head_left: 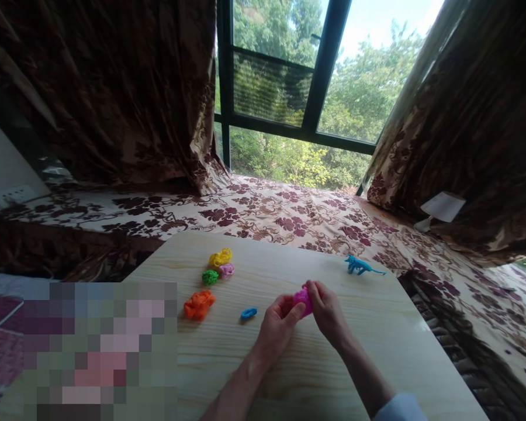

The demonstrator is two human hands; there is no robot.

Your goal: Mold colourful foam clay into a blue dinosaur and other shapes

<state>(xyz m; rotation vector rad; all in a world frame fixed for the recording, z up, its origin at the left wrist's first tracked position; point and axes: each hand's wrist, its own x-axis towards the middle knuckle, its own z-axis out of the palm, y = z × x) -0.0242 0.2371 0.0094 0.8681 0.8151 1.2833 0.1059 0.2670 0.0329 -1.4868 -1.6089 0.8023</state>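
Note:
Both my hands meet over the middle of a pale wooden table [377,351]. My left hand [277,327] and my right hand [326,309] are closed around a small bright pink toy [302,299], pinching it between fingers and thumbs. A small blue ring-like piece [248,313] lies just left of my left hand. Further left sit an orange toy [199,304], a green one [210,277], a light pink one [227,269] and a yellow one [220,257]. A blue dinosaur-like figure [360,266] stands near the table's far right edge.
Behind the table runs a ledge covered in floral cloth [267,210], with brown patterned curtains [114,88] on both sides of a dark-framed window [315,82]. A blurred patch covers the table's near left corner. A wall socket [15,193] is at the far left.

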